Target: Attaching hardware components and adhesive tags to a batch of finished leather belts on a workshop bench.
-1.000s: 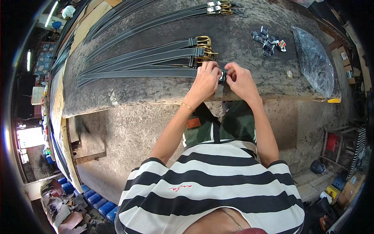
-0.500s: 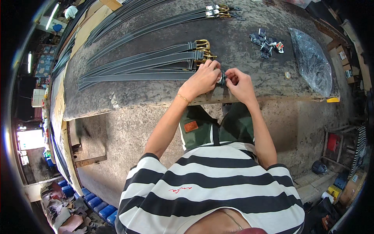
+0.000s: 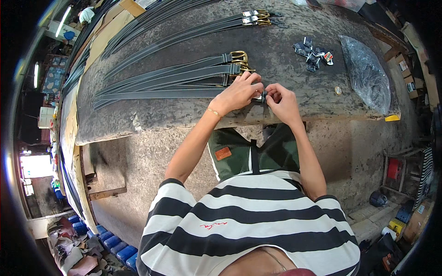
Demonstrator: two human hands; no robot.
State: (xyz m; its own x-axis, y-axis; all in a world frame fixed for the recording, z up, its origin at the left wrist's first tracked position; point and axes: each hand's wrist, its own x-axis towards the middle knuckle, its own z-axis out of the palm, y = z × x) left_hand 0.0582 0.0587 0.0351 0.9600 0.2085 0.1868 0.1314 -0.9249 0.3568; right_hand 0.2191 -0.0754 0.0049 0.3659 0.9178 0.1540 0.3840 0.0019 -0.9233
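Observation:
A grey leather belt with pale edge stitching (image 3: pixel 161 95) lies nearest me along the table, its right end under my left hand (image 3: pixel 237 95). The fingers of that hand are bent and pressed together on the belt end, which they mostly hide. A small white and dark tag (image 3: pixel 259 98) shows between my hands. Just right of it, my right hand (image 3: pixel 283 104) is closed in a pinch; what its fingertips hold is too small to make out. Beyond my left hand, more grey belts (image 3: pixel 184 79) lie fanned out, with gold buckles (image 3: pixel 239 57) at their right ends.
Farther back on the dark worn table (image 3: pixel 184 122) lie buckled belts with white tags (image 3: pixel 251 17). To the right are a loose pile of small dark tags (image 3: pixel 311 54), a round gold piece (image 3: pixel 338 90) and a clear plastic bag (image 3: pixel 366 73). Blue containers (image 3: pixel 117 246) stand at lower left.
My hands stay at the belt end, with only slight finger shifts. The tag between them shows a little more white. The whole view has shifted slightly.

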